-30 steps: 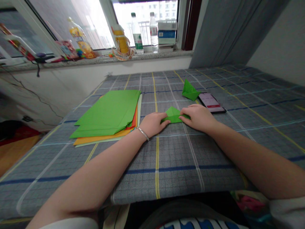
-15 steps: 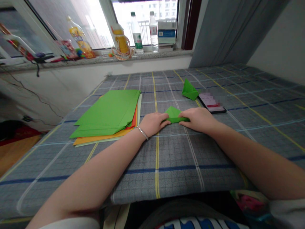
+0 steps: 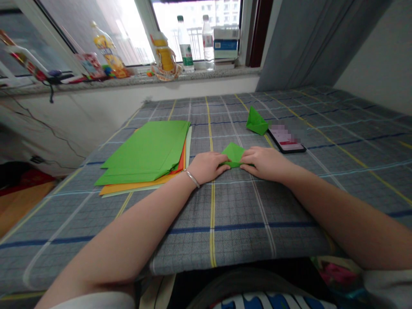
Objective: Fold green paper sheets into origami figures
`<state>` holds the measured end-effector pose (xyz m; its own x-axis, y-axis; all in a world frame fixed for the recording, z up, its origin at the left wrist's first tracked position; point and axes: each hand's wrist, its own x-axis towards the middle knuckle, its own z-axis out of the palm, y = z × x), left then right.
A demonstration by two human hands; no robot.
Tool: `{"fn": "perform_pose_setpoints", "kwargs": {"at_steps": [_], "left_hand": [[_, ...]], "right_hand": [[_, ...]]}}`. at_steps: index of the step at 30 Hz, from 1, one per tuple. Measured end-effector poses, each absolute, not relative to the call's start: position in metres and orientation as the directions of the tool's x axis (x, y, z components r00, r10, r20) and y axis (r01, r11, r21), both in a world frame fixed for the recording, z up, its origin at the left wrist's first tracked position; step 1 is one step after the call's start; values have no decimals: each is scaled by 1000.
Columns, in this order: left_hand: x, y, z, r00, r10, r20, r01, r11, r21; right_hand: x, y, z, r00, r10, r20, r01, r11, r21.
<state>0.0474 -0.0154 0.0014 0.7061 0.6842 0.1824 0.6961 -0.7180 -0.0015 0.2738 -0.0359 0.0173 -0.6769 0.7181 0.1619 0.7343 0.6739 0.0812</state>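
A small piece of folded green paper [image 3: 233,152] lies on the checked tablecloth, its pointed top facing away from me. My left hand [image 3: 210,166] pinches its left end between thumb and fingers; a silver bangle circles that wrist. Closed on the right end is my right hand [image 3: 264,162], thumb low and fingertips on the paper. Both ends of the paper are hidden under my fingers. Beyond it stands a finished-looking folded green paper shape [image 3: 256,121], beside a phone [image 3: 286,139].
To the left lies a stack of coloured paper sheets [image 3: 148,148], green on top with orange and pale sheets below. The grey checked tablecloth [image 3: 193,240] covers the table. Bottles [image 3: 186,47], a yellow cup [image 3: 165,56] and boxes [image 3: 225,45] stand on the windowsill.
The band along the paper's near edge looks narrower, and more of the pointed face shows. My right hand has shifted slightly left and down; the left hand has barely moved.
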Motion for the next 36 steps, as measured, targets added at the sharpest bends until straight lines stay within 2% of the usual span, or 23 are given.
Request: {"fn": "perform_pose_setpoints", "kwargs": {"at_steps": [8,13,23,28,32,36], "left_hand": [[44,-12,1,698,690,193,705,-710,-11],[43,-5,-3,679,683,268,705,-709,19],[44,7,-12,651,701,291,714,-696,78],[44,9,-14,626,725,286,734,-672,98],[45,8,-14,594,753,284,766,-637,85],[46,6,-13,551,792,265,812,-581,48]], "right_hand": [[276,-35,20,-575,794,197,818,565,106],[274,-28,16,-524,815,248,852,507,132],[270,-8,0,-546,796,262,835,541,98],[269,-2,-9,-496,832,249,866,495,71],[268,-1,-12,-457,858,235,888,453,73],[268,0,-11,-413,885,215,907,422,7]]}}
